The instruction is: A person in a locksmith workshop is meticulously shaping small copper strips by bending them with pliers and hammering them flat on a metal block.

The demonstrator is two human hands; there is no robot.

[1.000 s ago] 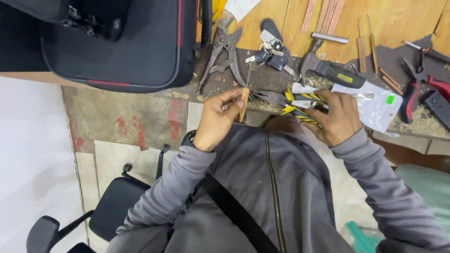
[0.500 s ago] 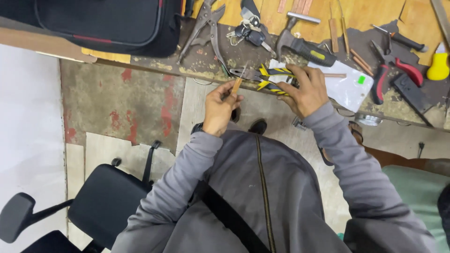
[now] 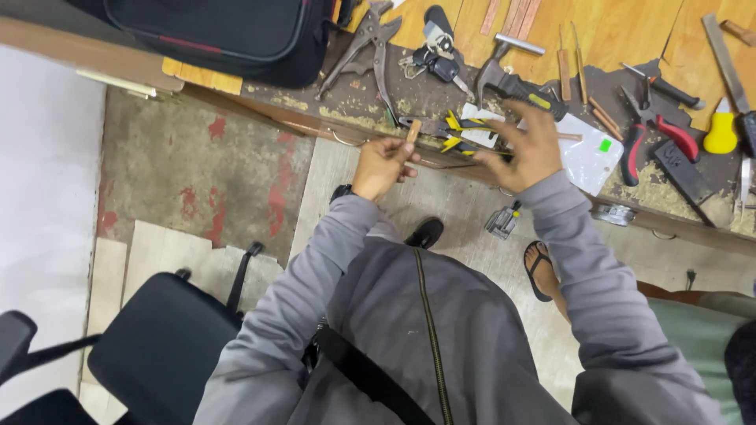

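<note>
Fingers (image 3: 391,157) partly hiding wooden stick (image 3: 412,131)

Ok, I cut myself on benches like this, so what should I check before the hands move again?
1. Left hand grips the small wooden piece: ok.
2. Right hand holds something: cannot tell; its fingers are spread over the yellow-and-black tool.
3. Wooden piece is apart from that tool: ok.
4. Bench edge is free of debris: not ok, sawdust.
5. Red-handled pliers lie apart from both hands: ok.
</note>
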